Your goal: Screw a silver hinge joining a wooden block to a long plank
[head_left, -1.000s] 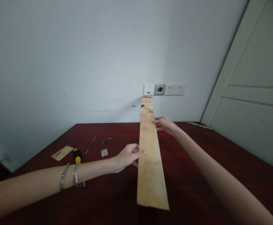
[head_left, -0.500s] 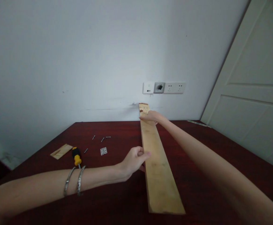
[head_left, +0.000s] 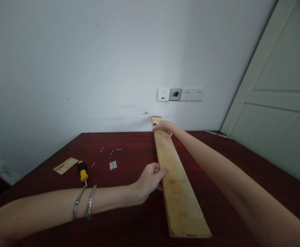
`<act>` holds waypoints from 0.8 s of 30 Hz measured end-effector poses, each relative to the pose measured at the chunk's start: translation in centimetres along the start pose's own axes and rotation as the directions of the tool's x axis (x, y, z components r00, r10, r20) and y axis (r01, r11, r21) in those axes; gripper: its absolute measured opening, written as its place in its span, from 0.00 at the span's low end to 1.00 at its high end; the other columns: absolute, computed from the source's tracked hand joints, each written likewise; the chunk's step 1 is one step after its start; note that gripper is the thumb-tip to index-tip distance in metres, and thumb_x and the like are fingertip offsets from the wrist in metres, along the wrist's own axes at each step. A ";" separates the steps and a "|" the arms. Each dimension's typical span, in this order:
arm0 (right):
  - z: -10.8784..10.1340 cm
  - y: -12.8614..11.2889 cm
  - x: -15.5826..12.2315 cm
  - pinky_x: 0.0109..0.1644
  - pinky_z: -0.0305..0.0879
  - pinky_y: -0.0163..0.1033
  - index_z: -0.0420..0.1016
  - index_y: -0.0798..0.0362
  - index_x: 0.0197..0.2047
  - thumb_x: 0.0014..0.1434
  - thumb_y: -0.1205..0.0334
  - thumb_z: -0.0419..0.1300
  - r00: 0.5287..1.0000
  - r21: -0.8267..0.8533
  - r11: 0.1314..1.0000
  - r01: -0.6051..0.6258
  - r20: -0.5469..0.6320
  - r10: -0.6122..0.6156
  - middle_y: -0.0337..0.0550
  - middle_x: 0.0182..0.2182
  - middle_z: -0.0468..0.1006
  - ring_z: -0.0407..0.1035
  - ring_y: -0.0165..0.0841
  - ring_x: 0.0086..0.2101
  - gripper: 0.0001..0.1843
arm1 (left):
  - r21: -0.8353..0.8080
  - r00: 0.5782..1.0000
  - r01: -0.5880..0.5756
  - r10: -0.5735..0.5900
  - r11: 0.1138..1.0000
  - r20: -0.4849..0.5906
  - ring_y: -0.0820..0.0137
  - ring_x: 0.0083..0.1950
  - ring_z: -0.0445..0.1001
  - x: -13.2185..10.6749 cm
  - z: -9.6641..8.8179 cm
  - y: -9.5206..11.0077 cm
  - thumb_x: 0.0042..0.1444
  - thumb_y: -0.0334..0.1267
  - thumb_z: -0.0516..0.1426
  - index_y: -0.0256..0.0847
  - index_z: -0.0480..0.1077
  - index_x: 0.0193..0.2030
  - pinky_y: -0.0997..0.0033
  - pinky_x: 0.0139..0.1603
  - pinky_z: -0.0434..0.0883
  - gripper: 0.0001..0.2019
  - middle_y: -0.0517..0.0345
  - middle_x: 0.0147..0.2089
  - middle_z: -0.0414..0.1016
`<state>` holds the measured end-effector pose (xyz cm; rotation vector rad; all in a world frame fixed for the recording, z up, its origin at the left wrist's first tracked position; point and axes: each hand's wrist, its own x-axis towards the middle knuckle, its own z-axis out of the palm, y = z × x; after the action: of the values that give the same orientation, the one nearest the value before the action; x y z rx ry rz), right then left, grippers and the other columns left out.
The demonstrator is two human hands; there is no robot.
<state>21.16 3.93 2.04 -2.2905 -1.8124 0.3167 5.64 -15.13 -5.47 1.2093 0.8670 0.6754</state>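
Observation:
A long pale wooden board (head_left: 178, 181) reaches from near the wall toward me, held in both hands. My left hand (head_left: 151, 178) grips its left edge about midway, thumb on top and fingers underneath. Near the far end, my right hand (head_left: 165, 127) is closed over the board from the right side. Left of the board lie a metal hinge (head_left: 113, 165), several screws (head_left: 112, 152) and a screwdriver (head_left: 82, 171) with a black and yellow handle. A small thin piece of wood (head_left: 65, 166) rests beyond the screwdriver, to its left.
The dark red table (head_left: 131, 144) meets a white wall (head_left: 114, 68) at the back. Sockets and switch plates (head_left: 180, 94) are set in the wall behind the board. A white panelled door (head_left: 278, 103) stands at the right, with a thin pale strip (head_left: 219, 134) near it.
The board's near end has swung slightly to the right and its far end has dropped a little. Both hands keep their hold.

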 end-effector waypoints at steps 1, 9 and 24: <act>0.0 0.2 0.1 0.36 0.74 0.48 0.75 0.59 0.45 0.41 0.47 0.66 1.000 0.002 1.000 -0.002 0.004 0.002 0.57 0.38 0.79 0.75 0.50 0.38 0.31 | 0.006 1.000 0.004 -0.004 1.000 0.003 0.70 0.32 0.74 0.1 0.0 0.0 0.58 0.38 0.56 0.33 0.64 0.37 0.72 0.28 0.73 0.09 0.53 0.34 0.73; -0.2 1.7 0.2 0.31 0.74 0.48 0.70 0.59 0.52 0.42 0.42 0.61 0.998 0.015 0.999 -0.044 0.038 0.043 0.58 0.42 0.77 0.76 0.48 0.35 0.38 | 0.095 0.997 0.016 -0.023 0.995 0.071 0.68 0.36 0.75 0.9 -1.0 0.4 0.57 0.38 0.57 0.33 0.64 0.40 0.69 0.32 0.73 0.10 0.50 0.40 0.74; -0.9 1.3 -1.4 0.39 0.72 0.47 0.73 0.57 0.50 0.41 0.42 0.62 0.997 -0.024 0.998 -0.052 -0.065 0.050 0.57 0.45 0.77 0.74 0.50 0.42 0.37 | 0.760 0.791 -0.595 0.362 0.263 0.493 0.54 0.56 0.64 1.7 -3.8 5.4 0.48 0.33 0.56 0.35 0.60 0.57 0.54 0.59 0.58 0.27 0.43 0.55 0.63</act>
<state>22.28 2.22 2.56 -2.3391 -1.7398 0.2252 3.30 -10.49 -0.98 2.6051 0.6216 0.5080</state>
